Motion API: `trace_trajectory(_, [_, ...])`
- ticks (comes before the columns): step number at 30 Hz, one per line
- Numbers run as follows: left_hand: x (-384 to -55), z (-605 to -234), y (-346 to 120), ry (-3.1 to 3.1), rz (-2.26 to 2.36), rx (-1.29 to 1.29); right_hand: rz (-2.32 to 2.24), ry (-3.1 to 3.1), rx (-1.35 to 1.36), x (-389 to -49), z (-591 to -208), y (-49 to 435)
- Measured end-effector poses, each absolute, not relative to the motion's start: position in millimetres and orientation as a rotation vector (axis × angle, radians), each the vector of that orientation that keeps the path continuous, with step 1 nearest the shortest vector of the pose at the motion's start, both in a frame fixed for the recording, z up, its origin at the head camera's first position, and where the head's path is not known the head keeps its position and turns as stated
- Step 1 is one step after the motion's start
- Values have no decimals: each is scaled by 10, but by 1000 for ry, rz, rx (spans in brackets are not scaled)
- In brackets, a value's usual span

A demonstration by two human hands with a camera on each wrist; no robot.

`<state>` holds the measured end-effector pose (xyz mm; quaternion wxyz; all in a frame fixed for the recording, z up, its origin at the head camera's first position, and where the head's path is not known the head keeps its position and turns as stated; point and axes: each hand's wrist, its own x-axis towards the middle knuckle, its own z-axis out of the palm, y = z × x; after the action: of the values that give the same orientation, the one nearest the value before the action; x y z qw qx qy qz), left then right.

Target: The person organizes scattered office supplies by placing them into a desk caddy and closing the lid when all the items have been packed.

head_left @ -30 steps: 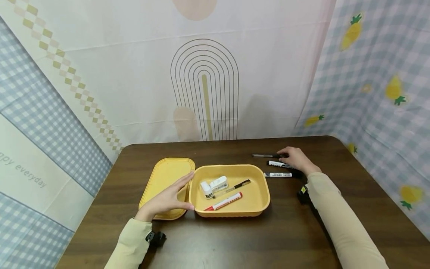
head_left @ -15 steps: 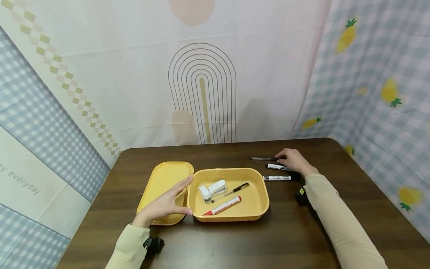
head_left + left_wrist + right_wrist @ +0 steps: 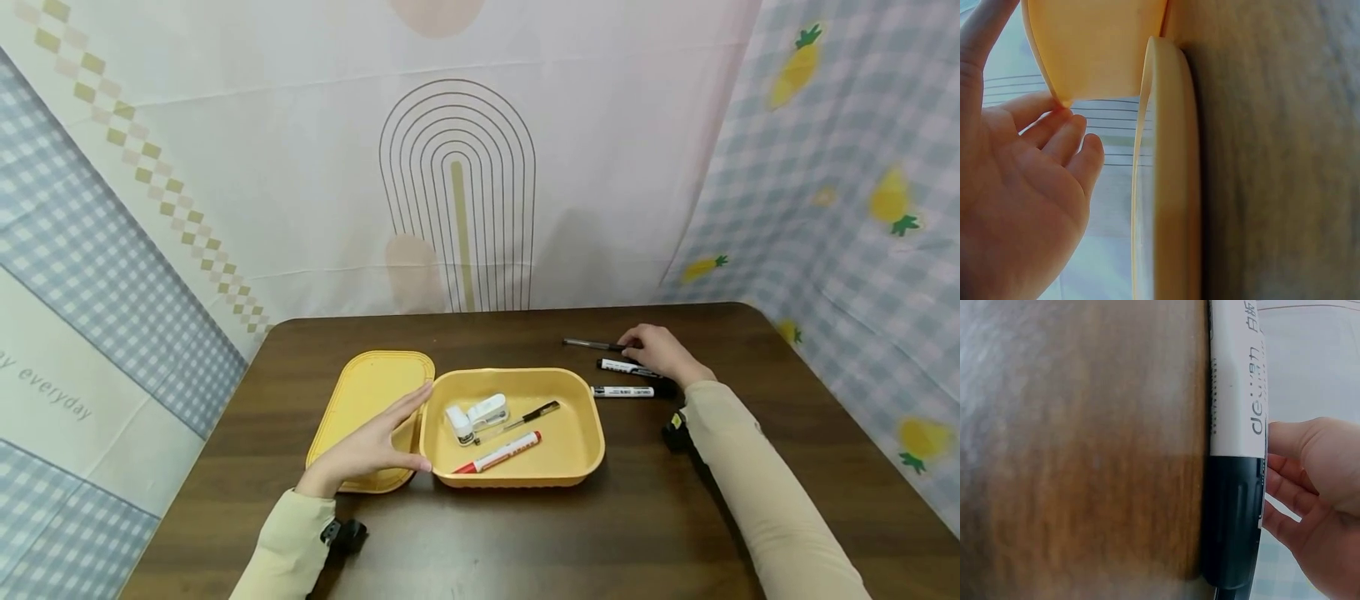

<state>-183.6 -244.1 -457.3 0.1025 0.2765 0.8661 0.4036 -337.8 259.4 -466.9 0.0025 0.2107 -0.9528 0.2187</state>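
My left hand (image 3: 367,450) reaches over the yellow lid (image 3: 386,375) to the left end of a yellow plastic box (image 3: 562,454). Thumb and fingers are spread fairly straight, with fingertips touching the box (image 3: 1097,50) in the left wrist view. Farther back on the right, my right hand (image 3: 660,350) pinches the dark end of a pen (image 3: 588,343). Its fingertips are partly hidden behind a black-and-white marker (image 3: 1238,394) in the right wrist view. Inside the box lie a white stapler-like item (image 3: 487,410), a small white item (image 3: 460,423), a black-capped pen (image 3: 540,412) and a red marker (image 3: 506,452).
One black-and-white marker (image 3: 618,366) lies just in front of the right hand. Another marker (image 3: 624,392) lies by the box's right end. The brown wooden table (image 3: 495,542) ends at a patterned cloth backdrop (image 3: 600,167).
The pen at the right hand has turned slightly, its left end now a little higher in view. The right fingers have closed in on it. The left hand stays at the box.
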Motion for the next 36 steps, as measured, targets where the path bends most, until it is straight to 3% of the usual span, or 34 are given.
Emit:
trace_trajectory(21, [-1847, -4569, -2431, 2567, 1181, 816, 788, -2994, 554, -3401, -4551, 2659])
trace_trajectory(36, [-1833, -4552, -2423, 2559, 1191, 821, 853, -2921, 523, -3428, -4201, 2700])
